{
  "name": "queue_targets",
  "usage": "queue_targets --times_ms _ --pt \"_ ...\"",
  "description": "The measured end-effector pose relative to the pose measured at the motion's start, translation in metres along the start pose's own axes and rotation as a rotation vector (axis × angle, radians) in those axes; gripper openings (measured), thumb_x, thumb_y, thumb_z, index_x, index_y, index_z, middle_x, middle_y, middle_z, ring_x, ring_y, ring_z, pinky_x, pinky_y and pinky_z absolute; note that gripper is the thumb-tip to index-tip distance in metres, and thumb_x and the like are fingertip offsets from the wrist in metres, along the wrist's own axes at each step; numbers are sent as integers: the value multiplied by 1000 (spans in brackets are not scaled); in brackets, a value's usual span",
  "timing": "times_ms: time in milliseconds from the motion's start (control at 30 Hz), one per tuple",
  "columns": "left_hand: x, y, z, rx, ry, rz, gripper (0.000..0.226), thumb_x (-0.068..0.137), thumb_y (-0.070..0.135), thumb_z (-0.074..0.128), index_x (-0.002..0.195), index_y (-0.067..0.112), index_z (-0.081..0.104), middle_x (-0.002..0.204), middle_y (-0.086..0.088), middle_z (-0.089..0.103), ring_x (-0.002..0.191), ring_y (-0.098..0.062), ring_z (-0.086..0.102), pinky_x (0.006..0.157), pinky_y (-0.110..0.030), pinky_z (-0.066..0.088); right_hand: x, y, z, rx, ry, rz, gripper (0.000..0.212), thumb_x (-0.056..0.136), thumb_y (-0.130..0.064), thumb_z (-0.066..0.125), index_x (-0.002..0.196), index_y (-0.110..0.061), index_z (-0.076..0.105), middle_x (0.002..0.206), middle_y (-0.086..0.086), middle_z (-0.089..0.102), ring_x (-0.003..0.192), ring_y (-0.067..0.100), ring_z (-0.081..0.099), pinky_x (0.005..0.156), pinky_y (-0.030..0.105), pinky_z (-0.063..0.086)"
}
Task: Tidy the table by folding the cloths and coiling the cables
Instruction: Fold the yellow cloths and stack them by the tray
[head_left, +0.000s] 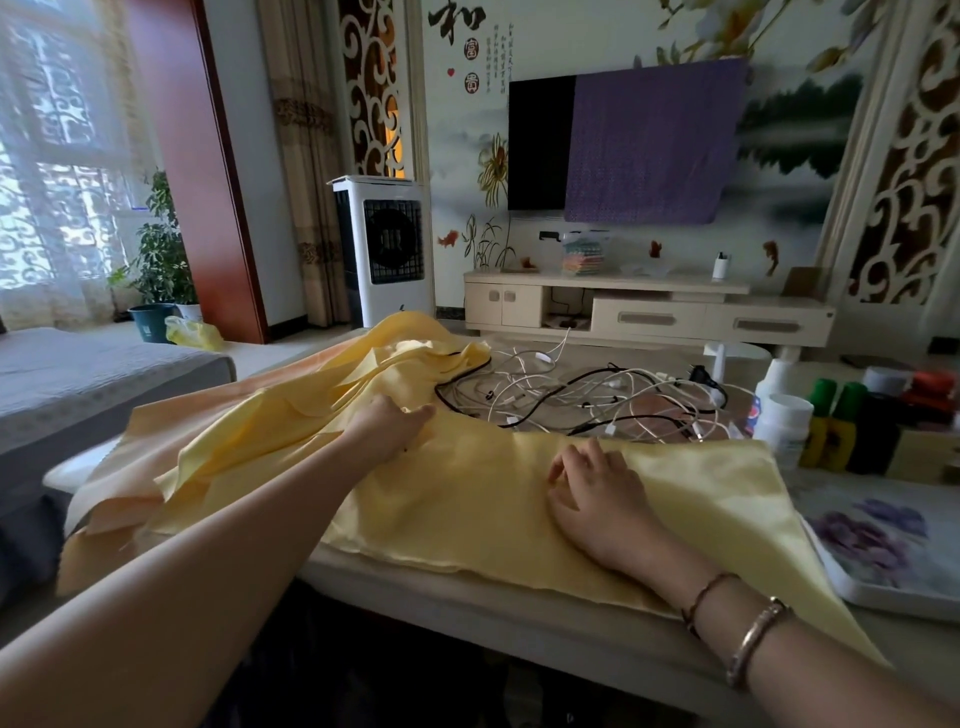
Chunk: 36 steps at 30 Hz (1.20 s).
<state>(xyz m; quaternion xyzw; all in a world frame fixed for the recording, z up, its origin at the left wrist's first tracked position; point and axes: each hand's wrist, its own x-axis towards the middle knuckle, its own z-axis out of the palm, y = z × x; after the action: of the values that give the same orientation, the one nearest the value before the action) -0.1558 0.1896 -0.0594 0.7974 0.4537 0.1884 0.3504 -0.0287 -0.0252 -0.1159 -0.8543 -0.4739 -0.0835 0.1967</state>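
Yellow cloth (467, 483) lies along table (519, 592) front edge, long axis left-right. Our right hand (597, 488) presses smoothed part, fingers straight; left hand (387, 423) lies flat by bunched end at left. Tangled cables (582, 395) just beyond, uncoiled.

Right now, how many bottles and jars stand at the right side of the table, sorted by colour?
White: 2, a spray bottle and a white jar
Yellow with green caps: 2, one yellow bottle beside another
Dark: 1, a dark bottle
Total: 5; the red items behind are too blurred to count.
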Motion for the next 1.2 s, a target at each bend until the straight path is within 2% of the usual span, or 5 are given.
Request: queue_targets --times_ms 200,467,767,933,1200 --pt "11 8 -2 -153 17 -180 30 82 36 72 86 11 57 78 -7 58 60 -19 57 38 -21 44 -1 0 -2 12 4 -11 22 93 -40 43 110 -25 43 116 -3 39 113 21 37 97 33 32" --pt "16 10 -22 -630 -118 -212 33 83 2 67 114 6 59 123 -19 55 113 -36 56 99 -48 47 -1 0 -3 22 -3 -12 23 94 -41 41 110 -25 42 118 -3 39 114 21 35 98 34 30" --pt "3 -19 -31 -260 -249 -133 95 76 18 80 148 30 20 144 -9 40 108 -30 54 76 -40 52 -2 0 0 11 9 4 23 92 -41 44 109 -25 43 117 -3 40 114 21 36 95 33 29" --pt "-12 -37 -57 32 -421 -38 113 74 11 80 150 34 0 116 2 56 91 -19 62 62 -29 58 -4 -6 -6 -49 -9 -14 24 94 -41 42 110 -23 43 120 -1 41 115 22 37 95 34 31" --pt "-41 -48 -49 577 -79 463 63 83 19 68 138 28 38 128 1 46 98 -12 51 78 -20 48 -25 -22 -40 -84 -165 -139 47 91 -59 46 122 -24 39 128 -4 43 122 17 40 100 34 36"
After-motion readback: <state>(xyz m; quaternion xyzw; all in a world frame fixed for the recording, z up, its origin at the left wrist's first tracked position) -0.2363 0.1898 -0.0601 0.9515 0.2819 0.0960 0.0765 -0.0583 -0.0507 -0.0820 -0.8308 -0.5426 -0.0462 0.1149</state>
